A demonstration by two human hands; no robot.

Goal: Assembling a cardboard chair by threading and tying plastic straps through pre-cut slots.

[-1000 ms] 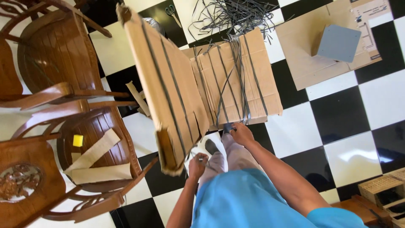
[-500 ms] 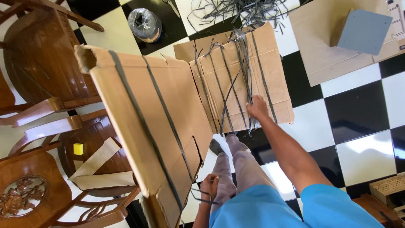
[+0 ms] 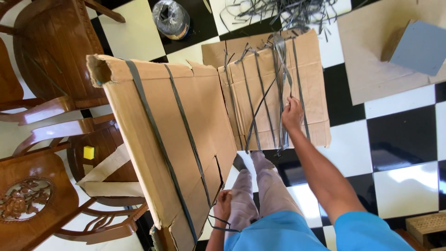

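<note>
A long cardboard-wrapped package bound with dark plastic straps leans up toward me. My left hand grips a dark strap at its near lower edge. Flat on the checkered floor lies a sheet of cardboard crossed by several loose dark straps. My right hand rests on it, fingers closed around one of these straps. My legs in grey trousers stand between the two pieces.
Carved wooden chairs crowd the left, one seat holding cardboard strips and a small yellow block. A tape roll and a tangle of straps lie at the top. Another cardboard sheet with a grey panel sits top right.
The view has tilted so the package leans more to the left. My right hand has reached farther out over the flat cardboard and closed on a strap. My left hand stays low at the package edge.
</note>
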